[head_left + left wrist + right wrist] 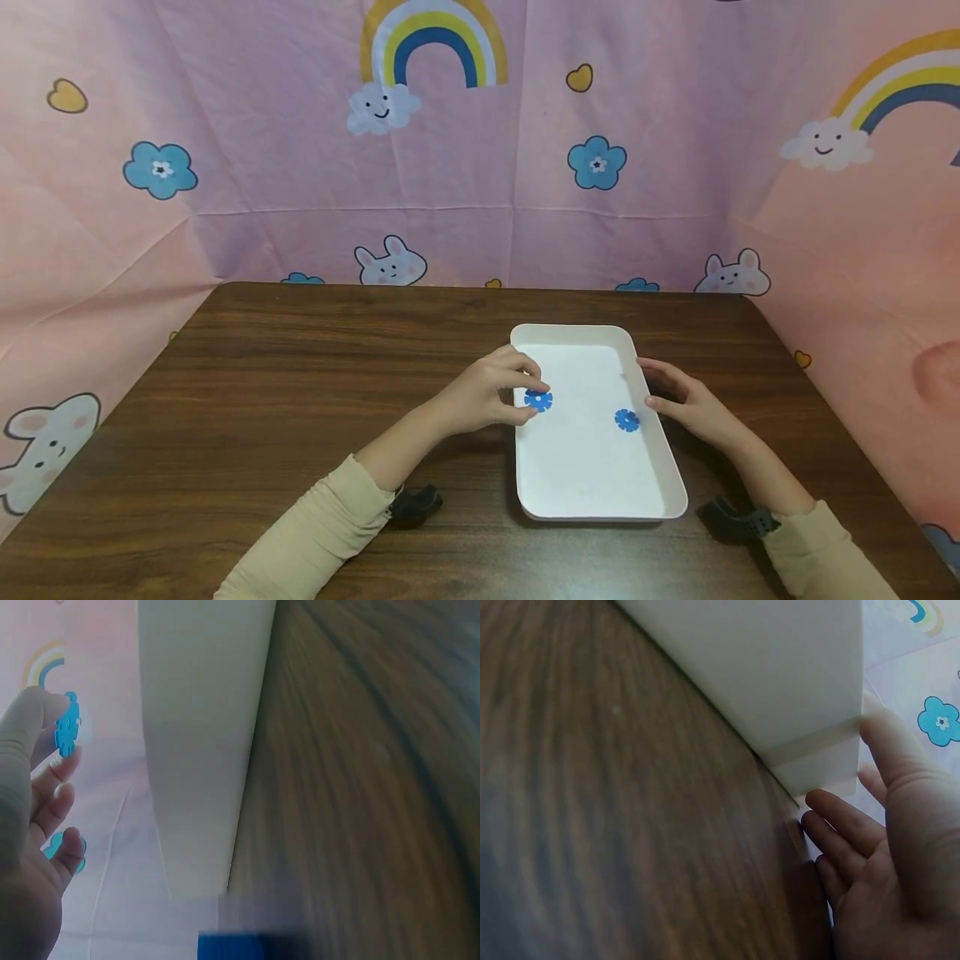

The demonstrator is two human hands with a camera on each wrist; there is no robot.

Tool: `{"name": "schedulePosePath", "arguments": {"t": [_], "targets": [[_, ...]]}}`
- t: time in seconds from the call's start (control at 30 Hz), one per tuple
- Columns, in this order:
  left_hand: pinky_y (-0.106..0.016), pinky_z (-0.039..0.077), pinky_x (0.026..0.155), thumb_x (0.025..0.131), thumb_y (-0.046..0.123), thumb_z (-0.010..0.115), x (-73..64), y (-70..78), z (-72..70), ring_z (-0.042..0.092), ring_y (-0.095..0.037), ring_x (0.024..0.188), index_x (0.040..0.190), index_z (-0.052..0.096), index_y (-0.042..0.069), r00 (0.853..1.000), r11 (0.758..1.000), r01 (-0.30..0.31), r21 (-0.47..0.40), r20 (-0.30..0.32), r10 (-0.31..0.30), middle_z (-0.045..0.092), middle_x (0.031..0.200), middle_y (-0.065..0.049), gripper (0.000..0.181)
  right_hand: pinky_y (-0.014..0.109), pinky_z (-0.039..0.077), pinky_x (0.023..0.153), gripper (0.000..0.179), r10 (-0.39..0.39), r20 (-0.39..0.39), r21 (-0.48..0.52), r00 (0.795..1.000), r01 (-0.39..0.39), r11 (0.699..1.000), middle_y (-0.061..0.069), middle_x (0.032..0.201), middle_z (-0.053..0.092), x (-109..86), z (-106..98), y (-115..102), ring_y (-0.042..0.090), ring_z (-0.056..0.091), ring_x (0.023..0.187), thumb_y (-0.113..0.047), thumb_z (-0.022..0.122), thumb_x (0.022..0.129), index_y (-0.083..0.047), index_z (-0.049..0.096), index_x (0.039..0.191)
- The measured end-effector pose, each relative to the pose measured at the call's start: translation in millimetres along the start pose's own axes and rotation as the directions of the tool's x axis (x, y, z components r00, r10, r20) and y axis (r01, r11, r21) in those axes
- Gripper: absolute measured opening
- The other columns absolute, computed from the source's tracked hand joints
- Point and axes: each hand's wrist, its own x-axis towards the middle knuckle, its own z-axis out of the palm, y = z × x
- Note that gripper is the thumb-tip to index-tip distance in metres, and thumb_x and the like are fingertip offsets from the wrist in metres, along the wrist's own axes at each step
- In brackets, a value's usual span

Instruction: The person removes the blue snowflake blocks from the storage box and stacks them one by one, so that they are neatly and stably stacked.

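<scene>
A white rectangular tray (585, 492) stands on the table between my hands. My left hand (491, 392) reaches over its left rim and pinches a blue snowflake disc (538, 401) by the edges. In the left wrist view this notched disc (67, 724) sits between thumb and fingertip, above the height of the tray wall (199, 750). A second blue snowflake disc (627, 420) lies on the tray floor near the right wall. Outside that wall is my right hand (693, 408), its thumb at the rim and its fingers lightly bent along the outer side (810, 705).
The dark wood-grain table (262, 400) extends around the tray, with the widest stretch to the left. A pink and lilac cloth (465, 175) printed with rainbows, flowers and rabbits hangs behind and along both sides. Black wrist straps (738, 521) sit close above the tabletop.
</scene>
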Motion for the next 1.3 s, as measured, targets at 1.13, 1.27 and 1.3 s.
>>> {"name": "schedulePosePath", "arguments": {"t": [1.13,1.27,1.3], "targets": [[-0.033,0.045,0.077,0.077,0.008,0.080,-73.9,-14.3,-51.1,0.049,-0.016,0.095,0.100,0.075,0.007,0.987,0.988,0.156,-0.003,-0.022,-0.156,0.060,0.102,0.005,0.025,0.062,0.035,0.094,0.057,0.010,-0.013,-0.012,1.000,-0.010,1.000,0.025,0.143,0.038,-2.3,1.3,-1.0,0.048,0.038,0.127,-0.012,0.061,0.093,-0.004,0.036,0.144],[-0.033,0.046,0.078,0.076,0.014,0.082,-81.3,-16.7,-54.8,0.049,-0.013,0.095,0.100,0.075,0.009,0.982,0.981,0.190,0.031,-0.010,-0.190,0.060,0.103,0.008,0.026,0.062,0.034,0.094,0.058,0.014,-0.010,-0.002,1.000,-0.014,1.000,0.024,0.144,0.038,-0.7,0.0,0.4,0.046,0.037,0.128,-0.013,0.061,0.093,-0.005,0.035,0.145],[-0.034,0.046,0.079,0.076,0.015,0.082,-82.8,-16.7,-55.5,0.049,-0.013,0.095,0.100,0.075,0.010,0.980,0.979,0.200,0.037,-0.004,-0.200,0.060,0.103,0.009,0.026,0.062,0.035,0.094,0.059,0.013,-0.009,0.000,1.000,-0.013,1.000,0.024,0.144,0.038,-0.8,-0.1,0.7,0.046,0.037,0.128,-0.013,0.061,0.093,-0.005,0.035,0.145]]}}
